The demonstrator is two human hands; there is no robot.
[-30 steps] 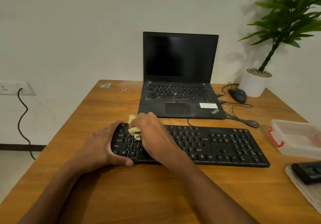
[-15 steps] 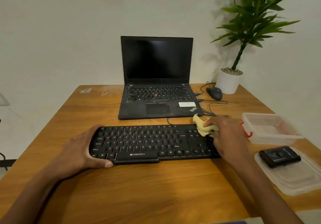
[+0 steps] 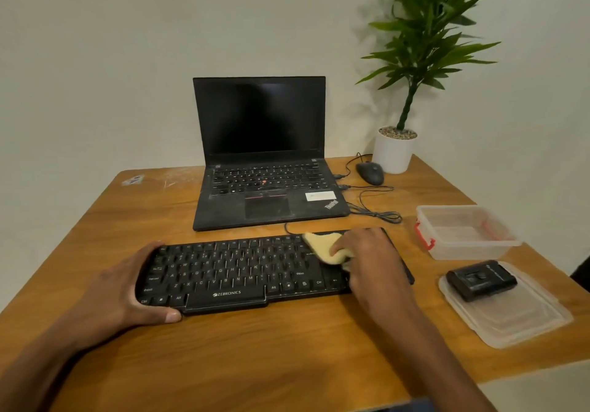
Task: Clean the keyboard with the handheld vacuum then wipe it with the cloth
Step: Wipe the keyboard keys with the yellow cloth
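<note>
Keyboard [image 3: 242,271] sits flat on the wooden table [image 3: 255,354] right in front of you, long side across, and both your hands are on it. Your left hand [image 3: 127,296] wraps its left end, thumb curled along the front edge and fingers over the back, gripping it. Your right hand [image 3: 370,261] lies over the right part of the keys, fingers curled onto the yellow cloth [image 3: 322,247], which is bunched under them and pressed onto the keys, one corner poking out to the left. Off to your right, a small black handheld vacuum [image 3: 480,280] rests on a clear plastic lid [image 3: 510,322], well apart from the keyboard. Just beyond that, a clear plastic box [image 3: 463,229] with red clips stands open. Further back, centre, a black laptop [image 3: 265,168] stands open with a dark screen, cables trailing from its right side. Beside it lies a black mouse [image 3: 370,172], and at the far right corner stands a potted plant [image 3: 396,151] in a white pot.
</note>
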